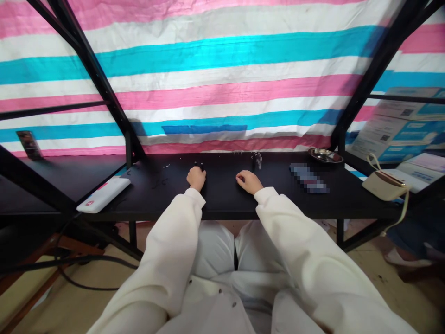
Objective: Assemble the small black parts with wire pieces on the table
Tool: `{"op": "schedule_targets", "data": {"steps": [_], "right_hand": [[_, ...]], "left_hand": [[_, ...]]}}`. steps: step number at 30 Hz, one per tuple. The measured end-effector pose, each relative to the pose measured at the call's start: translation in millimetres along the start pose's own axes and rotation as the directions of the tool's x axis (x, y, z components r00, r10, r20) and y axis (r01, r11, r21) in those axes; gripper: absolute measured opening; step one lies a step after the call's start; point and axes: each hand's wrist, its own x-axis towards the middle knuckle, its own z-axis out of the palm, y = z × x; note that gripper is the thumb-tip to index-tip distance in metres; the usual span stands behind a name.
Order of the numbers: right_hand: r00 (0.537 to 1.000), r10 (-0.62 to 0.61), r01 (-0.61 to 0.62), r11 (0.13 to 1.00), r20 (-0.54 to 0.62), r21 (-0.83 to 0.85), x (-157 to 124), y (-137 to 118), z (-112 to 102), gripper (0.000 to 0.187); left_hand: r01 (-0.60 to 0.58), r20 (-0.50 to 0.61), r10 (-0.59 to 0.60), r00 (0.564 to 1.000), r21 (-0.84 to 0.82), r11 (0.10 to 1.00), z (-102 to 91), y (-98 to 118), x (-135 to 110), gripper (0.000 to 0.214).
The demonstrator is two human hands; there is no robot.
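Observation:
My left hand (pixel 196 178) is closed and rests on the black table (pixel 222 204). Small dark pieces with pale tips (pixel 199 164) show just beyond its knuckles; whether the fingers grip them I cannot tell. A short way to the right, my right hand (pixel 249 182) lies with its fingers curled together in a pinch. Anything between those fingertips is too small to name. Past the right hand stands a little cluster of small clear-and-dark pieces (pixel 259 160). Another row of tiny pieces (pixel 237 152) sits at the table's back edge.
On the left lies a long white box-like device (pixel 104 195). A shiny metal dish (pixel 326 156), a blurred-out flat item (pixel 308 178) and a cream handbag (pixel 384 184) are on the right. Black frame posts (pixel 100 86) flank a striped sheet (pixel 229 55). Thin scraps (pixel 167 166) dot the tabletop.

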Motion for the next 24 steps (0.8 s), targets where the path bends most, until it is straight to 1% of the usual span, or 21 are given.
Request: {"op": "schedule_targets", "data": {"steps": [5,10,13,16,18,20,22,24], "right_hand": [[1.0,0.004,-0.004,1.0,0.002,0.001,0.2,-0.2,-0.6,0.013],[1.0,0.025,-0.025,1.0,-0.001,-0.005,0.3,1.3,-0.9,0.016],[0.997,0.083,-0.083,0.995,0.005,-0.062,-0.1,2.9,-1.1,0.016],[0.982,0.187,-0.184,0.972,0.006,-0.143,-0.6,5.6,-1.8,0.017],[0.959,0.282,-0.277,0.945,0.001,-0.176,-1.3,9.0,-3.1,0.018],[0.922,0.387,-0.385,0.905,-0.025,-0.183,-2.5,14.0,-5.1,0.019],[0.87,0.485,-0.492,0.853,-0.082,-0.175,-4.2,20.0,-7.4,0.021],[0.812,0.559,-0.581,0.799,-0.167,-0.156,-6.3,25.5,-8.7,0.022]], "left_hand": [[0.031,-0.011,-0.03,0.999,0.033,0.999,0.0,2.3,2.4,0.025],[0.017,-0.02,-0.016,1.0,0.057,0.998,-0.4,2.8,2.8,0.024],[0.007,-0.021,-0.006,1.0,0.071,0.997,-2.1,4.1,1.2,0.024],[0.006,-0.015,-0.004,1.0,0.085,0.996,-3.6,5.0,-0.1,0.024],[-0.006,-0.009,0.007,1.0,0.1,0.995,-4.0,4.2,-0.1,0.025],[-0.03,-0.007,0.032,0.999,0.127,0.991,-4.2,2.5,0.1,0.027],[-0.08,-0.004,0.081,0.997,0.158,0.984,-4.5,1.0,-0.6,0.03],[-0.175,0.021,0.174,0.985,0.177,0.969,-4.9,1.4,-3.1,0.031]]}}
